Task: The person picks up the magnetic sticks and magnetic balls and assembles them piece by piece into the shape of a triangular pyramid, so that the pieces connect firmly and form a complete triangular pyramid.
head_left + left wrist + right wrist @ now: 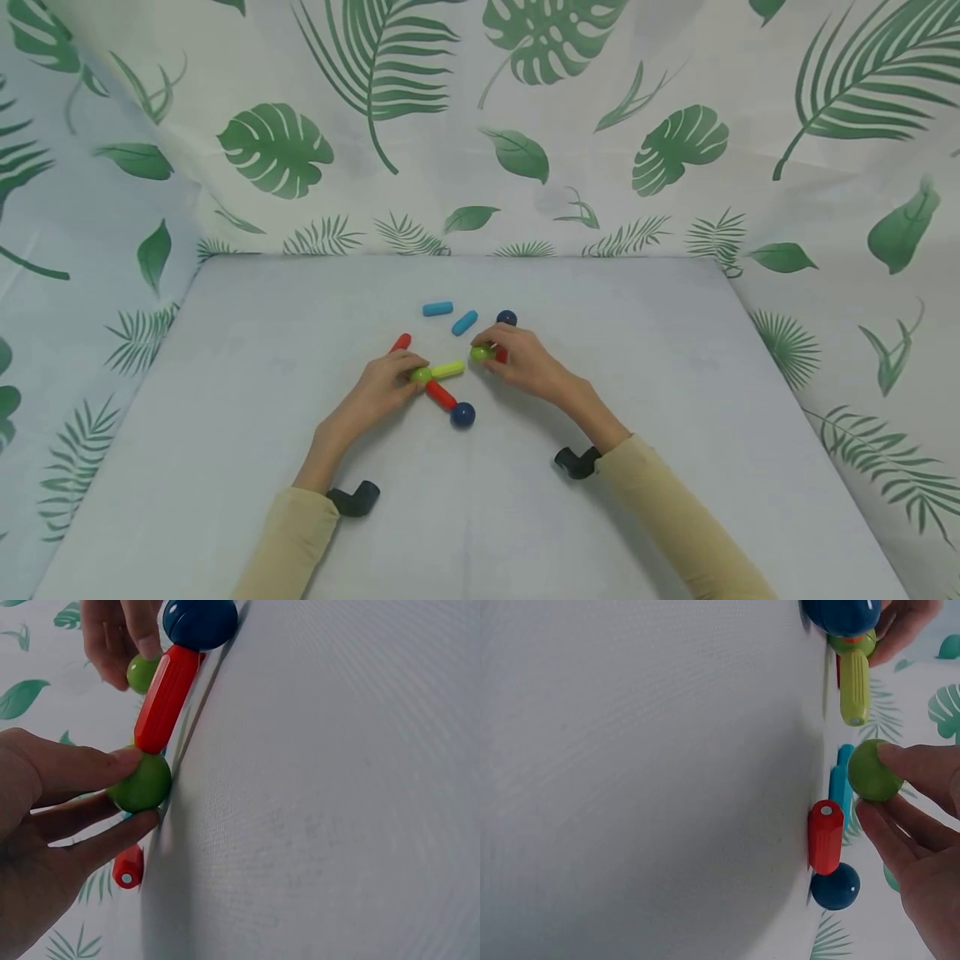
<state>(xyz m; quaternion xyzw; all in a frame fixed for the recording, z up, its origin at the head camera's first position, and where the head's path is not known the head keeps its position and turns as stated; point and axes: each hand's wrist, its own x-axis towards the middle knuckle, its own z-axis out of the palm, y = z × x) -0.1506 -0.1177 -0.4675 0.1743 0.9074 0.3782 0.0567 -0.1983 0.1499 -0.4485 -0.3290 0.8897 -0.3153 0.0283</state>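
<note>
My left hand [381, 385] pinches a green ball [142, 786] between thumb and fingers. From that ball a red rod [441, 395] runs to a dark blue ball [462, 415], and a yellow-green rod [448, 369] points toward the right hand. Another green ball [874, 771] is pinched by my right hand [531, 360], a short gap away from the yellow-green rod's free end. Below the right fingers lies a loose red rod [826, 836], with a second dark blue ball [835, 886] close by. One more red rod [128, 868] lies beyond the left hand, partly covered by it.
Two light blue rods, one lying sideways [437, 309] and one slanted [465, 322], rest on the white table [465, 533] behind the hands. A leaf-patterned cloth [450, 158] borders the table at the back and sides. Black devices [355, 499] sit at both wrists.
</note>
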